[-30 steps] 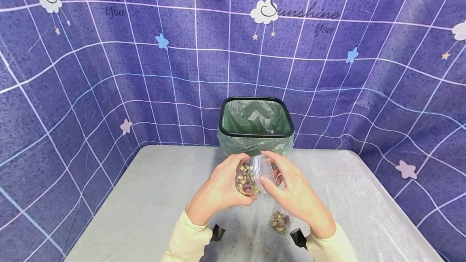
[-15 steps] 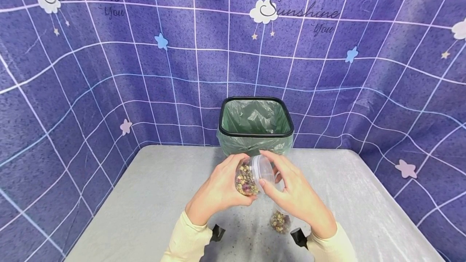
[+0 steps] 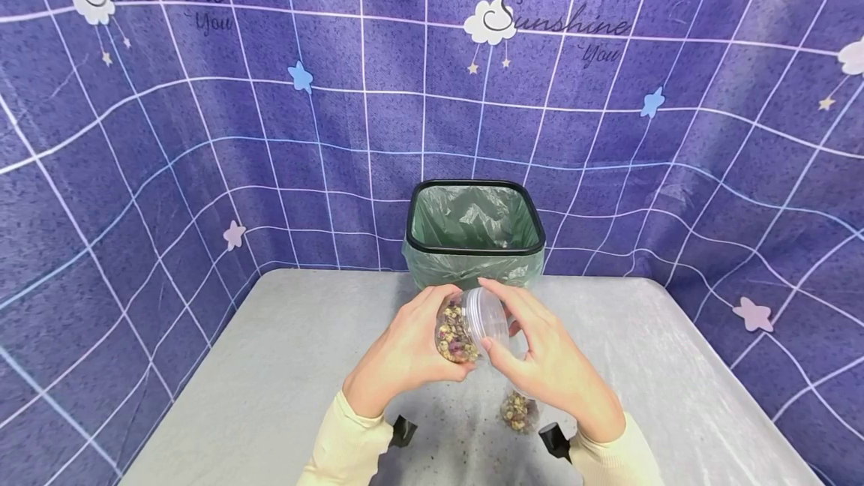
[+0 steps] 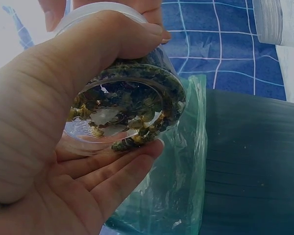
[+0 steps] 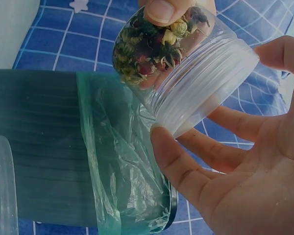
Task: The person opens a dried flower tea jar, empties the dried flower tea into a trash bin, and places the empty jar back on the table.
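A clear plastic jar point(image 3: 455, 337), partly filled with dried flower buds, is held tilted above the table in the head view. My left hand point(image 3: 408, 343) grips its body, thumb on one side and fingers underneath. My right hand point(image 3: 550, 355) holds the jar's translucent ribbed screw lid point(image 5: 208, 93) between thumb and fingertips. In the right wrist view, yellowish and dark red buds point(image 5: 146, 54) lie toward the jar's base, and the lid sits on its mouth. A second jar with similar buds point(image 3: 519, 411) stands on the table below my right hand, its top hidden by that hand.
Behind the hands stands a bin with a black rim point(image 3: 475, 252) and a green plastic liner point(image 3: 472, 220). Small dark crumbs point(image 3: 466, 426) are scattered on the grey tabletop point(image 3: 304, 366) near the front. A purple gridded curtain point(image 3: 378, 111) surrounds the table's back and sides.
The right fingers and thumb have shifted slightly around the lid, with the index fingertip a little farther left. The left hand and the jar stay nearly in place.
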Demonstrator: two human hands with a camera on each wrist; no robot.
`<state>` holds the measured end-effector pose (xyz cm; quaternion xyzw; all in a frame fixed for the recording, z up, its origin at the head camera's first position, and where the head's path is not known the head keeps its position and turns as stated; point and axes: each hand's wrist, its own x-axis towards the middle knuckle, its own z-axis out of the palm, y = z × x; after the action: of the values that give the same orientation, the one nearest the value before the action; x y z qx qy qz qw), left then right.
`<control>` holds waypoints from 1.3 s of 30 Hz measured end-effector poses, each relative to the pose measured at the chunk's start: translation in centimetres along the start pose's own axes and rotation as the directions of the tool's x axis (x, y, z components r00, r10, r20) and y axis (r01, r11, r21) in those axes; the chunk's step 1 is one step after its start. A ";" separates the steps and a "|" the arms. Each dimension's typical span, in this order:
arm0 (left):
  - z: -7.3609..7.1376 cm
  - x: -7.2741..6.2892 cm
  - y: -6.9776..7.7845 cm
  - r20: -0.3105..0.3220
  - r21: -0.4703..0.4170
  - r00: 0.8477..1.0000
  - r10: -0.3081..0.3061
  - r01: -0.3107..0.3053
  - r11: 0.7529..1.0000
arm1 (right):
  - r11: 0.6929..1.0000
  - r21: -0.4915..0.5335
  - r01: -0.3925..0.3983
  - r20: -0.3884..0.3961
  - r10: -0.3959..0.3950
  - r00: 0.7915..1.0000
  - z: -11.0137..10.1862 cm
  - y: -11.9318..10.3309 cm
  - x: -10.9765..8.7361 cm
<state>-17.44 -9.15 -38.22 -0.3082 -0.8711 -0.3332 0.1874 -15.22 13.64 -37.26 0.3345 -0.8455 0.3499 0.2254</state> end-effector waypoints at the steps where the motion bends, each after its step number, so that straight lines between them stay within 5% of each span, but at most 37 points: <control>1: 0.0 0.0 0.0 0.001 0.001 1.000 0.001 -0.001 1.000 | 1.000 -0.002 0.003 0.000 -0.003 1.000 0.0 0.0 0.0; 18: -0.1 0.0 -0.1 -0.003 -0.008 1.000 0.012 -0.012 1.000 | 0.994 0.017 0.106 -0.014 -0.106 0.994 0.1 0.2 0.3; 39: -0.1 -0.1 -0.1 0.004 -0.012 1.000 0.022 -0.022 1.000 | 0.994 0.012 0.112 0.016 -0.112 0.994 -0.2 0.0 0.0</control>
<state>-17.45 -9.30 -38.23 -0.3197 -0.8660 -0.3357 0.1877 -15.18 13.76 -37.14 0.3856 -0.8252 0.3385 0.2361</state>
